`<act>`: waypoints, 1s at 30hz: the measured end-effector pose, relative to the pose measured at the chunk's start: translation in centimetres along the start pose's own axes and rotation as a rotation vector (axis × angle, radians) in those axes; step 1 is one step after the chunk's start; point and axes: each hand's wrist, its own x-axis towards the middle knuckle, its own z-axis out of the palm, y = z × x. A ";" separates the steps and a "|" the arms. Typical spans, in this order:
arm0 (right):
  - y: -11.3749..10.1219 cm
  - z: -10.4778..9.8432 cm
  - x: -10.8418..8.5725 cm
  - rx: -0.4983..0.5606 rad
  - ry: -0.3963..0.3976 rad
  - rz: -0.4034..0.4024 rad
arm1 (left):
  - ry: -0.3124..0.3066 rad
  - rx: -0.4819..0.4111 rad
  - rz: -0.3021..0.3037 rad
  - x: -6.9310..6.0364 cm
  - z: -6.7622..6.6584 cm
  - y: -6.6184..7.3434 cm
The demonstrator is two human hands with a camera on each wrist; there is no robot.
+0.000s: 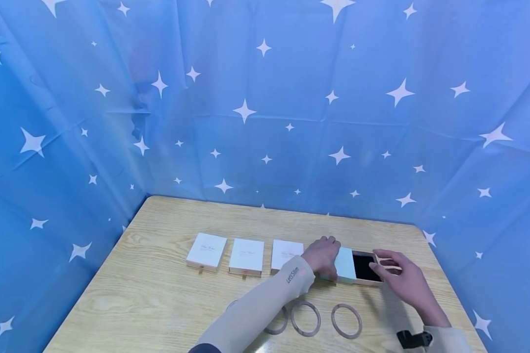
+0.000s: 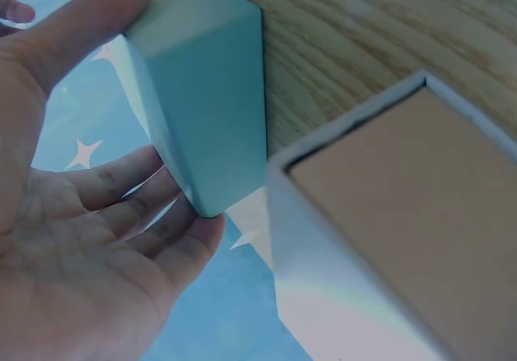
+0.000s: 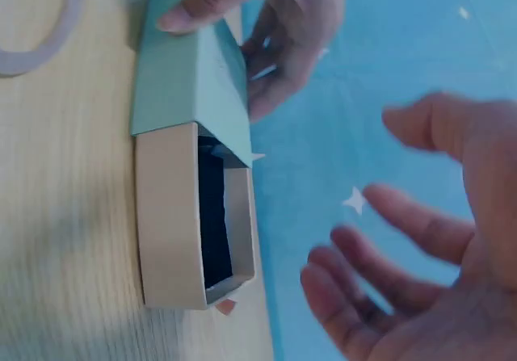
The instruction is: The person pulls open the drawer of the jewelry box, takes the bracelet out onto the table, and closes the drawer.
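A mint-green drawer-style gift box [image 1: 345, 264] lies at the right of the row, its inner tray [image 3: 170, 224] slid partly out to the right. Black padding [image 1: 364, 267] lines the tray, and a small ribbon tab [image 3: 226, 306] pokes from its end. My left hand [image 1: 321, 256] holds the green sleeve, thumb on the near side and fingers on the far side. Beside the tray's outer end is my right hand [image 1: 404, 279], fingers loosely bent and apart from the box in the right wrist view. Nothing is in that hand.
Three white boxes [image 1: 206, 250] stand in a row to the left; the nearest is partly behind my left hand. Several pale bangles [image 1: 306, 334] lie along the table's front, some hidden by my left sleeve [image 1: 260, 304]. A blue star-patterned curtain [image 1: 291, 98] surrounds the wooden table [image 1: 159, 274].
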 end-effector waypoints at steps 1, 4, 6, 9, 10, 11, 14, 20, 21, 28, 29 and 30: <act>0.3 -0.2 0.3 0.014 -0.011 0.040 | -0.002 0.004 -0.001 0.0 0.0 0.0; 1.3 -0.7 1.2 0.056 -0.041 0.150 | -0.009 0.020 -0.004 0.1 -0.1 0.1; 1.9 -0.9 1.7 0.114 -0.070 0.208 | -0.013 0.031 -0.009 0.1 -0.1 0.1; 2.7 -1.1 2.5 0.201 -0.119 0.271 | -0.016 0.052 -0.016 0.2 -0.2 0.2; 3.0 -1.1 2.7 0.231 -0.136 0.287 | -0.017 0.057 -0.019 0.2 -0.3 0.3; 3.3 -1.1 3.0 0.261 -0.155 0.302 | -0.018 0.063 -0.022 0.2 -0.3 0.3; 4.2 -1.0 3.5 0.302 -0.198 0.329 | -0.021 0.071 -0.023 0.2 -0.3 0.5; 5.7 -0.6 4.2 0.286 -0.251 0.341 | -0.022 0.071 -0.030 0.3 -0.5 0.7; 5.9 -0.5 4.2 0.284 -0.257 0.341 | -0.023 0.069 -0.033 0.3 -0.5 0.7; 6.8 0.1 4.3 0.173 -0.233 0.284 | -0.022 0.065 -0.042 0.3 -0.4 0.6; 6.9 0.2 4.3 0.144 -0.220 0.286 | -0.023 0.068 -0.039 0.3 -0.4 0.6; 7.0 0.3 4.3 0.116 -0.212 0.276 | -0.024 0.070 -0.038 0.3 -0.4 0.7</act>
